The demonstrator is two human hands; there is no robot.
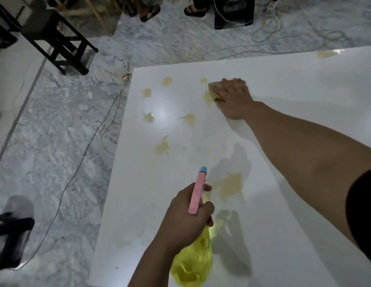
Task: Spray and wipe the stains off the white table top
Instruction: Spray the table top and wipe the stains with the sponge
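The white table top (284, 125) fills the right of the view and carries several yellowish stains, such as a stain (230, 185) near the spray nozzle and a far stain (166, 81) by the table's back left corner. My left hand (186, 220) grips a spray bottle (196, 259) with a yellow body and a pink head, its blue nozzle pointing away over the table. My right hand (235, 98) lies flat, pressing a tan cloth (213, 89) onto a stain near the far edge. Most of the cloth is hidden under the hand.
A marble floor (62, 141) lies left of the table, with a thin cable running to a power strip (125, 71) by the table's corner. Dark stools stand at the far left (56, 38) and near left (10, 235). Sandalled feet (151, 12) show at the top.
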